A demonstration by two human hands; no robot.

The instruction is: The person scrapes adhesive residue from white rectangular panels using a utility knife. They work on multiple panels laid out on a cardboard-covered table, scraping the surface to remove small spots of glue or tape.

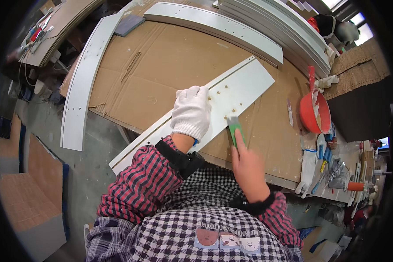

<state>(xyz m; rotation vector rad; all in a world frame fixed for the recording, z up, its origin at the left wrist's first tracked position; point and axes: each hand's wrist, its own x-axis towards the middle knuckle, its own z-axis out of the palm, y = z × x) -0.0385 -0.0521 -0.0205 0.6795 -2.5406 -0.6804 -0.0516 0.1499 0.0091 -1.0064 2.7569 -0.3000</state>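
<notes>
A long white panel (242,87) with a groove along its far edge lies slantwise across the cardboard. My left hand (191,112), in a white knitted glove, rests on its middle with the fingers curled over the far edge. My bare right hand (249,168) is closed round a putty knife with a green handle (236,131). The knife's blade, slightly blurred, touches or nearly touches the panel's near edge. Several small brownish spots or holes dot the panel close to the blade.
Cardboard (161,56) covers the bench. More white panels lie at the left (84,83) and far side (214,24), with a stack (275,26) behind. At right are a red pan (308,111), a white glove (308,168) and assorted tools. Another person (332,28) bends at the far right.
</notes>
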